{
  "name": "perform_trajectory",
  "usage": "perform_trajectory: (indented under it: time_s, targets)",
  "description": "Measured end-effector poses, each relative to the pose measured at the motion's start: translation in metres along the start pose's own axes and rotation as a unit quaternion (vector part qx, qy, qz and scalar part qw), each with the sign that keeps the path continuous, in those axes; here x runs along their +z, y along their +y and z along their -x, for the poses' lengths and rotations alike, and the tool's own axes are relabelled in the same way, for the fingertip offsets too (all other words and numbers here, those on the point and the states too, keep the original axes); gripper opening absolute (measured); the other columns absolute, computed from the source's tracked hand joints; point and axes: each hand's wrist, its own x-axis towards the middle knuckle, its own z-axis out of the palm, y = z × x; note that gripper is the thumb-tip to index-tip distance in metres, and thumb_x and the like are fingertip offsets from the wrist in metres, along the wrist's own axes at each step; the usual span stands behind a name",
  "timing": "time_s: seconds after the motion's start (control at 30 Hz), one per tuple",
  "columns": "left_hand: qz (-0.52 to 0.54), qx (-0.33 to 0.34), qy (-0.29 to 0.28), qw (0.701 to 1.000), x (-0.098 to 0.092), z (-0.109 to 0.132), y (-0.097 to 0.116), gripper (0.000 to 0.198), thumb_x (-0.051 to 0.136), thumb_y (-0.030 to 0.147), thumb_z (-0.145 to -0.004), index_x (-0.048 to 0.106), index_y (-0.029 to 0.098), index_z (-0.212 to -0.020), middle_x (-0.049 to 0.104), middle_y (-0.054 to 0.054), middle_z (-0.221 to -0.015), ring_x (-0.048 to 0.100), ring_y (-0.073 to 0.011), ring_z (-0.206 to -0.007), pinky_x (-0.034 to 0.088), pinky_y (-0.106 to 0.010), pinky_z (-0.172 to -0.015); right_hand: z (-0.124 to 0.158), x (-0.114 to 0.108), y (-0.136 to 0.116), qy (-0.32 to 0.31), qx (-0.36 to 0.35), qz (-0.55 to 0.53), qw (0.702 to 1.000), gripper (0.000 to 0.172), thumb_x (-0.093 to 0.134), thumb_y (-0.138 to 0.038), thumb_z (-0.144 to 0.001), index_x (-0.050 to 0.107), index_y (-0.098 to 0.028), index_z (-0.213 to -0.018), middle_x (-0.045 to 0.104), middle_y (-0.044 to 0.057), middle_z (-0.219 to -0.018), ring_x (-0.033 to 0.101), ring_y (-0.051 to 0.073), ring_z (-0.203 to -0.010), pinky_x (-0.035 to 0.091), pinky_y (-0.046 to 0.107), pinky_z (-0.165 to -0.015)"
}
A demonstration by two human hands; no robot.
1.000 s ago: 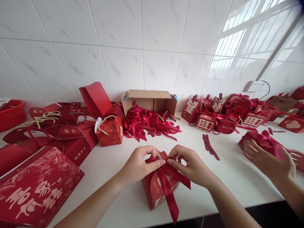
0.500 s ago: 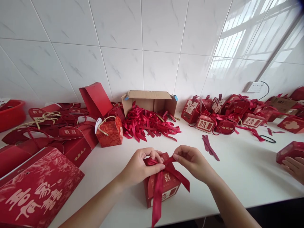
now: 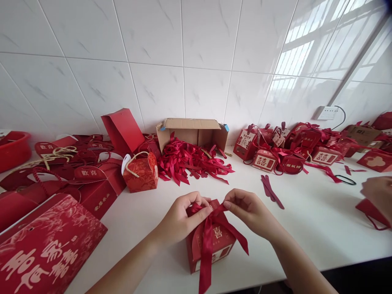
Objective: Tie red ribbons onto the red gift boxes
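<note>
In front of me a small red gift box (image 3: 196, 249) with a gold character stands on the white table. A dark red ribbon (image 3: 207, 249) is bunched at its top, with two tails hanging over the front. My left hand (image 3: 190, 214) pinches the ribbon at the left of the knot, thumb against fingers. The right end of the bow is pinched between thumb and fingertips of my right hand (image 3: 246, 210). Part of the knot is hidden behind my left fingers.
Loose red ribbons (image 3: 190, 159) spill from a cardboard box (image 3: 192, 123) by the tiled wall. Gift boxes (image 3: 263, 160) crowd the back right; bags and boxes (image 3: 94, 192) fill the left. Two dark red strips (image 3: 272, 192) lie nearby. Another person's hand (image 3: 378, 196) is at far right.
Both my hands keep their pinch on the ribbon, almost unmoved. At far right, the other person's hand has risen, and the red box there has changed position.
</note>
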Motion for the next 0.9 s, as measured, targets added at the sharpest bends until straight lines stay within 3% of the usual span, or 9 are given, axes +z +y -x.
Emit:
perform_trajectory:
  time_s: [0.13,0.43,0.67,0.9]
  targets:
    - [0.006,0.002,0.014,1.000,0.0022,-0.0025,-0.0048,0.031,0.065,0.029,-0.082,0.040,0.021,-0.066,0.071,-0.004,-0.085,0.058,-0.0234,-0.116,0.044,-0.035,-0.095,0.0001,0.0012,0.0005,-0.005,0.010,0.004,1.000,0.024,0.056,-0.039,-0.088,0.057,-0.017,-0.078,0.055,0.001,-0.071,0.046,0.012,-0.067,0.038,0.025,-0.062]
    - [-0.005,-0.006,0.022,1.000,-0.0002,-0.0047,-0.0063,0.022,0.074,0.027,-0.073,0.054,0.019,-0.066,0.073,-0.005,-0.086,0.058,-0.0254,-0.116,0.044,-0.038,-0.097,-0.0004,0.0018,-0.0012,0.000,0.006,-0.001,1.000,0.023,0.056,-0.038,-0.088,0.057,-0.017,-0.078,0.055,0.001,-0.072,0.046,0.013,-0.067,0.038,0.027,-0.062]
    - [0.006,0.004,0.021,1.000,0.0023,-0.0049,-0.0042,0.029,0.070,0.022,-0.073,0.045,0.020,-0.060,0.068,-0.002,-0.071,0.059,-0.0263,-0.114,0.046,-0.037,-0.093,-0.0007,-0.0028,-0.0025,0.023,0.002,0.015,1.000,0.024,0.057,-0.038,-0.087,0.057,-0.017,-0.075,0.055,0.001,-0.070,0.045,0.012,-0.065,0.035,0.026,-0.059]
    - [-0.023,-0.008,-0.001,1.000,-0.0006,-0.0029,-0.0039,0.022,0.074,0.021,-0.070,0.053,0.018,-0.066,0.070,-0.009,-0.105,0.057,-0.0263,-0.118,0.048,-0.034,-0.091,0.0021,-0.0033,0.0058,0.026,0.010,-0.003,1.000,0.026,0.057,-0.041,-0.087,0.056,-0.017,-0.075,0.054,0.001,-0.070,0.046,0.012,-0.065,0.036,0.026,-0.060]
